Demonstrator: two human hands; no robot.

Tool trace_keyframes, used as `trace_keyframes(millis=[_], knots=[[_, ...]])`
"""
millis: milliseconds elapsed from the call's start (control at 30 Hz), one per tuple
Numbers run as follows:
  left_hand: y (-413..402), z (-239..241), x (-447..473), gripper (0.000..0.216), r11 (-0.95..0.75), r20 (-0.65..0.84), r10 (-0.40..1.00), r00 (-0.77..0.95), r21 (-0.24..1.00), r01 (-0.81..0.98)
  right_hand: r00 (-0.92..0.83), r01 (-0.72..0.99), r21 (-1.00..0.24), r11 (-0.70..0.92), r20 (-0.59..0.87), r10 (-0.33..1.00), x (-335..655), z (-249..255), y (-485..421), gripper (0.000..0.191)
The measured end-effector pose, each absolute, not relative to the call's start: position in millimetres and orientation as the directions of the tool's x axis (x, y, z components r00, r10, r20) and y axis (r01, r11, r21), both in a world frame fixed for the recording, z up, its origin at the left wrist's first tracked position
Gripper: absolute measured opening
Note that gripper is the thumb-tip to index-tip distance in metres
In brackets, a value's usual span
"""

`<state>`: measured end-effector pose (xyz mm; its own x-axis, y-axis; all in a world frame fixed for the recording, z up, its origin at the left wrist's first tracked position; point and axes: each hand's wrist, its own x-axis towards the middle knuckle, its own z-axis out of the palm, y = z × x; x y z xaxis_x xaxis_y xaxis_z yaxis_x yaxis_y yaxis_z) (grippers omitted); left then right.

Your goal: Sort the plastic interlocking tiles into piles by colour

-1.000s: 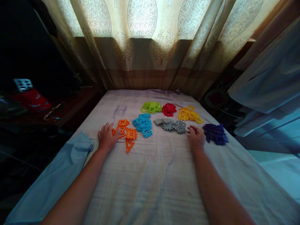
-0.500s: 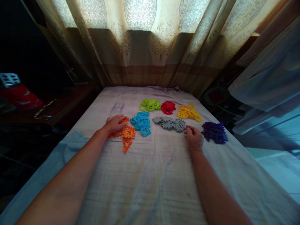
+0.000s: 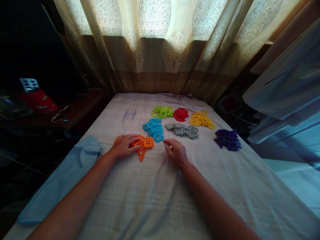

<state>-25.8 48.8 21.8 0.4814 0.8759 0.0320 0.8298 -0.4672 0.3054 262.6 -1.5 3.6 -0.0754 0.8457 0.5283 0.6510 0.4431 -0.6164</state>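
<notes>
My left hand [image 3: 126, 145] rests over the left part of the orange toothed building pieces [image 3: 147, 142], fingers apart and slightly bent, covering some of them. My right hand [image 3: 177, 152] is closed in a pinch just right of the orange pile and below the blue pieces [image 3: 153, 128]; what it holds, if anything, I cannot make out. The grey pieces [image 3: 182, 130] lie beyond my right hand. Farther back are heaps of lime green [image 3: 162, 111], red [image 3: 180, 114] and yellow pieces [image 3: 202, 120]. A dark purple heap [image 3: 228, 140] lies at the right.
A pale patterned sheet [image 3: 155, 200] covers the bed-like surface. Light blue cloth [image 3: 67, 180] lies along its left edge. Curtains [image 3: 152, 66] hang behind. On a dark side table stands a red container [image 3: 41, 101]. White cloth [image 3: 277, 86] hangs at the right.
My right hand has moved left, from beside the grey pieces to near the orange and blue ones. My left hand has shifted slightly toward me over the orange pile. The view has turned slightly left.
</notes>
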Motion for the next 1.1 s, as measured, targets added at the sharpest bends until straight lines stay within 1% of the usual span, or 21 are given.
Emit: trace_keyframes(millis=[33,100,200,267,333,433,567,667,800,900,967,1100], knots=[[47.5,22.5,-25.8,0.055,-0.457,0.05,0.884,0.466,0.309,0.834,-0.168,0.667,-0.564,0.487,0.523,0.836,244.3,7.4,-2.2,0.025],[46.3,24.1,-26.0,0.054,-0.391,0.092,0.92,0.381,0.278,0.878,-0.258,0.719,-0.485,0.498,0.479,0.839,211.3,13.5,-1.4,0.027],[43.0,24.9,-25.4,0.052,-0.232,0.102,0.971,0.215,0.201,0.952,-0.282,0.806,-0.419,0.419,0.352,0.893,176.1,17.2,-0.3,0.036],[37.8,23.1,-24.3,0.053,-0.195,0.067,0.98,0.185,0.187,0.963,-0.281,0.832,-0.401,0.383,0.292,0.914,164.2,16.6,-2.7,0.04],[30.7,19.5,-23.2,0.053,-0.222,0.069,0.975,0.213,0.197,0.955,-0.301,0.831,-0.395,0.392,0.273,0.914,161.2,14.9,-7.3,0.039],[19.4,13.3,-21.2,0.049,-0.29,0.146,0.954,0.262,0.225,0.93,-0.359,0.8,-0.397,0.45,0.285,0.889,170.3,12.2,-14.8,0.03],[4.0,8.6,-13.4,0.047,-0.367,0.203,0.925,0.321,0.26,0.893,-0.406,0.745,-0.414,0.524,0.342,0.848,196.8,7.6,-23.5,0.021],[-8.8,7.0,-1.0,0.048,-0.413,0.229,0.906,0.356,0.291,0.863,-0.407,0.697,-0.438,0.568,0.411,0.816,217.3,1.8,-32.5,0.017],[-20.5,4.5,18.1,0.049,-0.456,0.303,0.881,0.363,0.339,0.823,-0.336,0.666,-0.464,0.584,0.512,0.79,237.4,-4.4,-44.7,0.022],[-20.3,3.2,24.2,0.044,-0.455,0.378,0.872,0.31,0.396,0.797,-0.244,0.652,-0.507,0.564,0.564,0.789,253.9,-4.0,-44.9,0.028],[-17.2,3.5,20.9,0.042,-0.426,0.406,0.88,0.247,0.442,0.789,-0.119,0.681,-0.539,0.496,0.587,0.801,271.0,-3.2,-39.3,0.03],[-11.2,7.5,0.7,0.043,-0.311,0.397,0.913,0.092,0.534,0.786,0.142,0.783,-0.563,0.263,0.574,0.806,317.1,-9.2,-21.8,0.032]])
